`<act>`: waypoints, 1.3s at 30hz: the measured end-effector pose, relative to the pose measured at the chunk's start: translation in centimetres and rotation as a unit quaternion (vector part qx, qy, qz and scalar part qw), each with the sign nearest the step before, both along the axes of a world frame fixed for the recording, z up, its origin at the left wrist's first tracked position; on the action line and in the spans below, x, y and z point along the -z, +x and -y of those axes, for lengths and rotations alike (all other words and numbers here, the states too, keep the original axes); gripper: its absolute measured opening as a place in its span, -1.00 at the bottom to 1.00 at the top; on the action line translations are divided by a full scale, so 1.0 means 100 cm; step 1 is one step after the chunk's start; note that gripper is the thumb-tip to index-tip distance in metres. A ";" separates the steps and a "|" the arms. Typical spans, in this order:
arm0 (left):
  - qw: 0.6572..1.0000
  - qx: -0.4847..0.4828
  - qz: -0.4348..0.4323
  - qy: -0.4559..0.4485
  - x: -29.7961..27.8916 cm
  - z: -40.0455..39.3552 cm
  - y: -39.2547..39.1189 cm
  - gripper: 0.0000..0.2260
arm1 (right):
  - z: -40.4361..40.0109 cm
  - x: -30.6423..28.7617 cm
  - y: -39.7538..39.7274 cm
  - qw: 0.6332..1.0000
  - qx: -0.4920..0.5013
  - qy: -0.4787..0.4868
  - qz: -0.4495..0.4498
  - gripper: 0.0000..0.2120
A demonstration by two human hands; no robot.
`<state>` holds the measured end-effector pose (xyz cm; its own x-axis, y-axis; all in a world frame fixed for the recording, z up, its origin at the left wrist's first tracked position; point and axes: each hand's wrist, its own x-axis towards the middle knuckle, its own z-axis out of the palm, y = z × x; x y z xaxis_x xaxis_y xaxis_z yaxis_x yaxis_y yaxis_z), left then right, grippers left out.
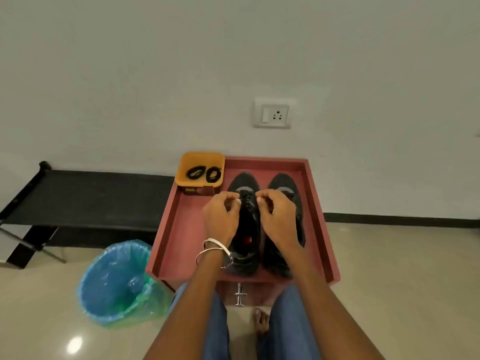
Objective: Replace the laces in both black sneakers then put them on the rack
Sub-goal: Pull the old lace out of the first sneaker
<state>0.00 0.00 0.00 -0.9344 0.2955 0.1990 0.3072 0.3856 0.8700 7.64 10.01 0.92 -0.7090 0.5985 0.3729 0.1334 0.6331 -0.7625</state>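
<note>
Nearest, a bare foot [261, 324] rests on the floor below the red tray [181, 229]. A lined bin [117, 279] stands beside the tray's near left corner. On the tray, two black sneakers [285, 222] sit side by side, toes toward the far edge. The left hand [220, 216] and right hand [278, 216] are curled over the left sneaker [246, 227], fingertips pinched at its laces. An orange container [181, 175] with coiled black laces [204, 173] occupies the far left corner. The black rack [85, 198] stands left, against the wall.

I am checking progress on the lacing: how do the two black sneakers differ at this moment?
Both hands, left hand and right hand, pinch at the lacing of the left sneaker; the right sneaker lies beside it, unhandled. The left sneaker's opening shows; the right forearm covers the right sneaker's. Both are black, toes toward the wall, in the red tray.
</note>
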 end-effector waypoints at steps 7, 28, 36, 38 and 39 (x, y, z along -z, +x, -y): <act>0.998 0.048 0.039 -0.023 0.039 -0.004 -0.007 -0.78 | 0.000 0.044 -0.013 0.997 -0.012 -0.041 0.071 -0.77; 0.982 0.106 -0.085 -0.128 0.044 -0.001 -0.015 -0.72 | -0.031 -0.016 0.006 0.865 0.041 -0.396 -0.305 -0.88; 0.938 -0.066 0.268 0.210 0.021 -0.002 -0.022 -0.84 | -0.025 0.025 -0.012 0.994 0.053 -0.068 0.068 -0.66; 0.887 -0.124 0.346 0.281 0.013 0.005 -0.029 -0.87 | -0.025 0.023 -0.014 0.993 0.065 -0.045 0.088 -0.64; 0.872 -0.148 0.360 0.297 0.011 0.010 -0.034 -0.90 | -0.025 0.022 -0.014 0.993 0.077 -0.035 0.081 -0.63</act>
